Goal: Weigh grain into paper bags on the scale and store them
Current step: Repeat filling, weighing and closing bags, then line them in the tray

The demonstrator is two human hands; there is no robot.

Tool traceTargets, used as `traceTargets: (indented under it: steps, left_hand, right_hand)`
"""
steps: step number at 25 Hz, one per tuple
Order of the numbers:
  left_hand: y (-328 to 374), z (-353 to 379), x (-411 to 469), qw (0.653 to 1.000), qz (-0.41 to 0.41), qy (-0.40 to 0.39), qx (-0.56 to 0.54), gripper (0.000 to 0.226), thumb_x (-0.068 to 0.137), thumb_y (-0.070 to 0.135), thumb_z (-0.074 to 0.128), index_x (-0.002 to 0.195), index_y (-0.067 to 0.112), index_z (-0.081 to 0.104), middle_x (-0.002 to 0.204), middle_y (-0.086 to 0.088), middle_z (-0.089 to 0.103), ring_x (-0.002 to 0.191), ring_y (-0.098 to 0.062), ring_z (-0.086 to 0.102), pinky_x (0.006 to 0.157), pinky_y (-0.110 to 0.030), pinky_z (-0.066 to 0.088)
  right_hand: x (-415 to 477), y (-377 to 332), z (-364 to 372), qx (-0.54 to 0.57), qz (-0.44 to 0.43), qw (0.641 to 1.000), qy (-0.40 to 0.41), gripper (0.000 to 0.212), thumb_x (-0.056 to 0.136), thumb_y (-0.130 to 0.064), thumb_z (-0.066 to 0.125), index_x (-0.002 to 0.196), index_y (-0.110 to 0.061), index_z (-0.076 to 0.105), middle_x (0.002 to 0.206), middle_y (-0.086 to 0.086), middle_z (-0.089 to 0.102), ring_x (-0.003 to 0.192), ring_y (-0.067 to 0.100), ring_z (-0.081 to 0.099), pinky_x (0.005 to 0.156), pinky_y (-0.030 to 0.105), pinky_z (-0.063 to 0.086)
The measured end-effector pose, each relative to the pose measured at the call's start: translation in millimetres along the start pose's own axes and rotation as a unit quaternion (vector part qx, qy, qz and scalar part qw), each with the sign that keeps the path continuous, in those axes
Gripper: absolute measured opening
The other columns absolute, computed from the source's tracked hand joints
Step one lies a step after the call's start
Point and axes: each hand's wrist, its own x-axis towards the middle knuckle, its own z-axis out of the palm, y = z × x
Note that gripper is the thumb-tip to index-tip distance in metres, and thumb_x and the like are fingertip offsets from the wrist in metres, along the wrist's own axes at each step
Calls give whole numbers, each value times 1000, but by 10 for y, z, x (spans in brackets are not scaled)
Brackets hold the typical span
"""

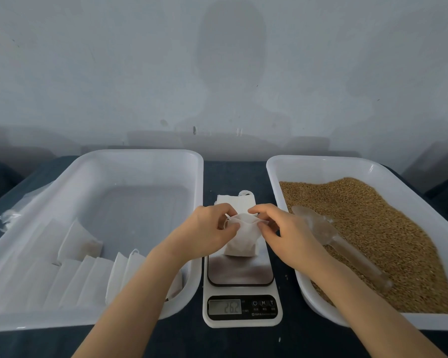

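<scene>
A small white paper bag stands on the steel platform of a white digital scale, whose display reads 26.2. My left hand pinches the bag's top on its left side. My right hand pinches the top on its right side. A stack of flat unused bags lies just behind the scale. The right white tray holds brown grain, and a clear plastic scoop lies on the grain.
The left white tray holds several filled white bags lined along its near side. Crumpled clear plastic lies left of it. Everything rests on a dark blue cloth against a pale wall.
</scene>
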Motion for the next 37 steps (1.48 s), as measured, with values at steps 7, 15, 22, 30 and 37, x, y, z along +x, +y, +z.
traceTargets:
  steps: [7, 15, 22, 30, 37]
  left_hand:
    - [-40, 23, 13, 1000, 0, 8, 7, 8, 92, 33, 55, 95, 26, 59, 63, 13, 54, 55, 8, 50, 51, -6, 37]
    - [-36, 101, 16, 998, -10, -18, 65, 43, 75, 44, 76, 107, 29, 52, 89, 10, 60, 79, -10, 58, 73, -25, 53]
    - [-28, 133, 30, 993, 31, 31, 107, 17, 88, 32, 64, 95, 17, 59, 76, 6, 59, 71, -15, 53, 62, -22, 44]
    - [-36, 84, 60, 996, 42, -9, 79, 22, 88, 21, 65, 66, 20, 63, 49, 12, 44, 50, -10, 38, 53, -12, 34]
    - [-4, 18, 42, 999, -41, 7, -10, 22, 85, 27, 68, 73, 8, 68, 60, -1, 56, 52, -9, 43, 52, -14, 37]
  right_hand:
    - [-7, -17, -13, 4, 4, 1000, -1, 30, 93, -14, 55, 119, -29, 57, 96, -8, 64, 87, -6, 57, 73, 2, 43]
    - [-2, -23, -10, -2, 9, 1000, -8, 31, 93, -13, 54, 120, -28, 57, 98, -8, 65, 85, -2, 59, 74, 3, 43]
    - [23, -14, -6, -18, 55, 996, -72, 53, 80, -29, 72, 126, -41, 48, 95, -26, 55, 83, -5, 56, 69, 11, 43]
    - [38, -5, 43, -137, 14, 990, -30, 14, 81, -33, 70, 78, -20, 67, 62, -18, 37, 68, 2, 36, 70, 24, 27]
    - [49, -37, -84, -71, 35, 997, 5, 4, 83, -25, 69, 83, -21, 70, 64, -21, 51, 66, -4, 53, 63, 11, 36]
